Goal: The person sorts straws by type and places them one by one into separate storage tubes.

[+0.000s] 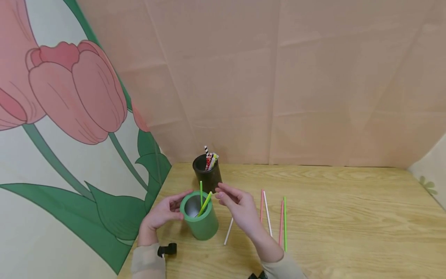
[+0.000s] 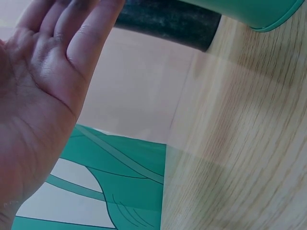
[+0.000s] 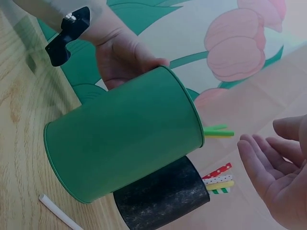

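Observation:
A green cylindrical cup (image 1: 203, 226) stands upright on the wooden table, a green straw (image 1: 201, 192) and a yellow-green straw (image 1: 205, 203) leaning inside it. At its left side my left hand (image 1: 163, 212) holds it by the rim, thumb on the near side and fingers round the far side. My right hand (image 1: 242, 209) hovers just right of the rim, near the straw tips; in the right wrist view its fingers (image 3: 261, 158) are loosely bent with nothing between them. Behind the green cup is a black cup (image 1: 209, 179) of patterned straws (image 1: 210, 161).
On the table, right of the green cup, lie a white straw (image 1: 228, 231), another white straw (image 1: 267, 213), pink straws (image 1: 281, 223) and a green straw (image 1: 285, 223). A tulip-printed wall (image 1: 80, 93) borders the left side; a pink cloth backdrop (image 1: 278, 85) hangs behind.

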Motion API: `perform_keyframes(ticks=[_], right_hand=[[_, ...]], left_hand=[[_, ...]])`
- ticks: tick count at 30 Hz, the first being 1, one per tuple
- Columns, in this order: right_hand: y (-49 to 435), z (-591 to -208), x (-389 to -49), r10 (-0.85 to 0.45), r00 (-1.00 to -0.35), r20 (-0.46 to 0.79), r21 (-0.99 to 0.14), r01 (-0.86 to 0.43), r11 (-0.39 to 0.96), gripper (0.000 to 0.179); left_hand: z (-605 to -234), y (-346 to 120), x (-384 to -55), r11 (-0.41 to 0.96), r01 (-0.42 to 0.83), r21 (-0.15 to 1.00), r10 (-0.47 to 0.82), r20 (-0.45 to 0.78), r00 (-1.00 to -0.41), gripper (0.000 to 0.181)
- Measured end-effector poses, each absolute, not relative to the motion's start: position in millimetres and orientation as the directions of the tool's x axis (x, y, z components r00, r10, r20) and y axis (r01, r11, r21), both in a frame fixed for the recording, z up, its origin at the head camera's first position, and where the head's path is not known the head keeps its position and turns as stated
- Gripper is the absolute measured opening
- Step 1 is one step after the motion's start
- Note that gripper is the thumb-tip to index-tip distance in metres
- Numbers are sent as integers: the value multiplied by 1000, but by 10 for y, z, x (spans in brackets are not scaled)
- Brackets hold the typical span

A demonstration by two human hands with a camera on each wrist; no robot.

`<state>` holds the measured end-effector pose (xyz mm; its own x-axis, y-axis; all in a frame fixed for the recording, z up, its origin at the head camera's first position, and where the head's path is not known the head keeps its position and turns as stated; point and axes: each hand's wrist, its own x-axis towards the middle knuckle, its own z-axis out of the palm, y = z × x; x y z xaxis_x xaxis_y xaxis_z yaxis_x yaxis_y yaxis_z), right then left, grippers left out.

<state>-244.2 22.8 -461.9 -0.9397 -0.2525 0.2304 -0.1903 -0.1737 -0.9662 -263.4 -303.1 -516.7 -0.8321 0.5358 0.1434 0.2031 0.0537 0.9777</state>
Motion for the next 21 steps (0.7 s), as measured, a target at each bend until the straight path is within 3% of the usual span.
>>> perform_keyframes(ticks=[14,21], right_hand=[[386,-4608,-2531,-225,-949,219,-968,-183,-171,37],[696,-4651,-2641,-224,-952,208,-978,-198,-69,39]], left_hand=[[-5175,-3035,-2645,23,200,980,551,155,-820,87],[-5184,-3050,-2651,25,204,979,553,156,-818,90]])
